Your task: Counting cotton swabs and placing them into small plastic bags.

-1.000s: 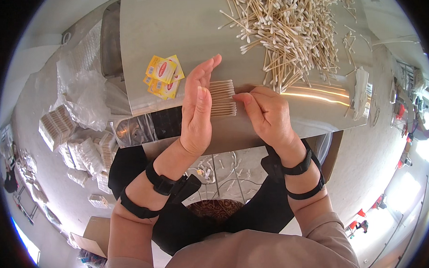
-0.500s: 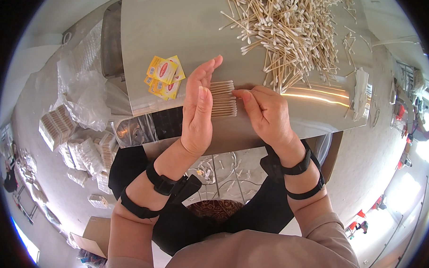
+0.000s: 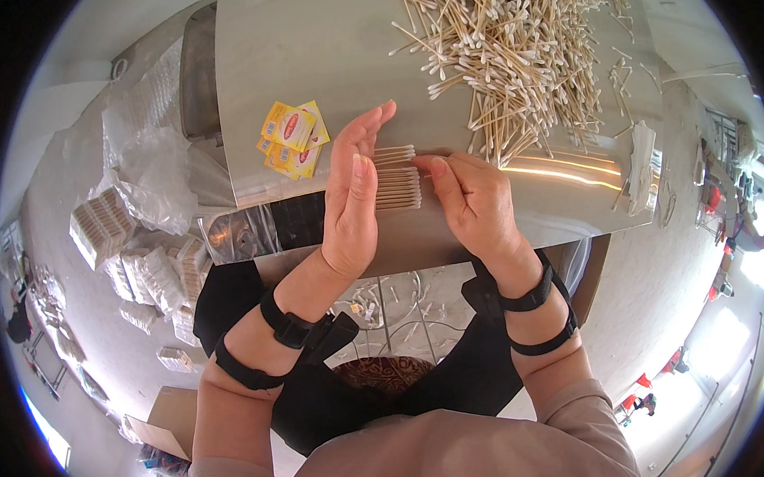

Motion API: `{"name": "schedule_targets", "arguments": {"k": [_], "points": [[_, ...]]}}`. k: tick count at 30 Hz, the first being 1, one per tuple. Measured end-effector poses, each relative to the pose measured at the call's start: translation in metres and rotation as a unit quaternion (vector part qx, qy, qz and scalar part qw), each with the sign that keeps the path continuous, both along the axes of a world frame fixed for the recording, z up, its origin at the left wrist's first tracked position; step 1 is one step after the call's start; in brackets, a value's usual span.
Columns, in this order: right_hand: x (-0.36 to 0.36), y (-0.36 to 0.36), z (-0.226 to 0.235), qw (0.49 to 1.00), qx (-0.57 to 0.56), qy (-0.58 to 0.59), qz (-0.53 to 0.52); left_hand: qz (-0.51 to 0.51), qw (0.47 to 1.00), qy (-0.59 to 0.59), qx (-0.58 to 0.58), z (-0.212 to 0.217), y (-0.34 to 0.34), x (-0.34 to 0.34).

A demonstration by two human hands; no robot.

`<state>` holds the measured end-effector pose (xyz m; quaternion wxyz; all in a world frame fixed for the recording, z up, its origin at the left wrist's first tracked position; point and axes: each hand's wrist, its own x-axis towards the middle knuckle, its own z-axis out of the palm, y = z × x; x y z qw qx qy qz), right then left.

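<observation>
A row of cotton swabs [image 3: 397, 186] lies side by side on the metal table, wooden sticks parallel and white tips toward the right. My left hand [image 3: 353, 189] stands on edge at the row's left end, open, with fingers stretched together and thumb up; it hides the swabs' other ends. At the right end, my right hand [image 3: 475, 193] is closed, its fingers curled and the index fingertip at the tips of the upper swabs. No swab shows between its thumb and index finger. A small gap parts the upper swabs from the lower ones.
A large loose heap of cotton swabs [image 3: 531, 61] covers the table's far right. Yellow printed cards [image 3: 294, 136] lie overlapping left of my left hand. Clear film over a dark strip [image 3: 297, 220] runs along the near left edge. Packed swab bundles [image 3: 104, 223] and plastic bags [image 3: 148, 175] sit further left.
My right index fingertip has shifted slightly up and left along the swab tips. The upper swabs now stand a little apart from the lower ones. My left hand has hardly moved.
</observation>
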<state>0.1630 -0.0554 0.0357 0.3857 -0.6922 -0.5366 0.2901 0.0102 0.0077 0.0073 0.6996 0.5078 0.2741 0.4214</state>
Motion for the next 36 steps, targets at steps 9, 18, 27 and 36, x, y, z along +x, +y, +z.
{"name": "schedule_targets", "arguments": {"k": [9, 18, 27, 36], "points": [[-0.0013, 0.0016, 0.0002, 1.000, -0.014, 0.003, -0.010, 0.000, 1.000, 0.004, -0.002, 0.0016, 0.0006, 0.0000], [0.0015, 0.0012, 0.0008, 0.999, -0.020, -0.023, 0.019, 0.001, 1.000, 0.008, 0.008, 0.0002, 0.0010, -0.0001], [-0.0018, 0.0027, -0.0025, 1.000, -0.011, -0.013, -0.012, 0.001, 1.000, 0.009, 0.001, 0.0015, 0.0004, 0.0006], [-0.0025, 0.0041, 0.0038, 0.999, -0.029, -0.044, 0.007, -0.001, 1.000, 0.015, 0.000, 0.0029, -0.0007, -0.0020]]}}
